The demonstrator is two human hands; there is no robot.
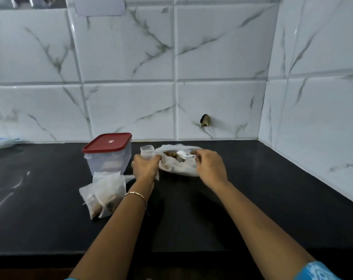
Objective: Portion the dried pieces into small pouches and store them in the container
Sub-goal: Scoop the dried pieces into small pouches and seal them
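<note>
lidded container [109,153] and filled pouches [103,196] crowd table [252,199] left of centre, open bag [179,162] mid-back, right and front bare

white marbled wall tiles [222,47], black counter [252,199].

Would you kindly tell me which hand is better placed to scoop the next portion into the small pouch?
The right hand: it is already at the white spoon inside the large bag, while the left hand is occupied holding the small pouch upright beside it.
</note>
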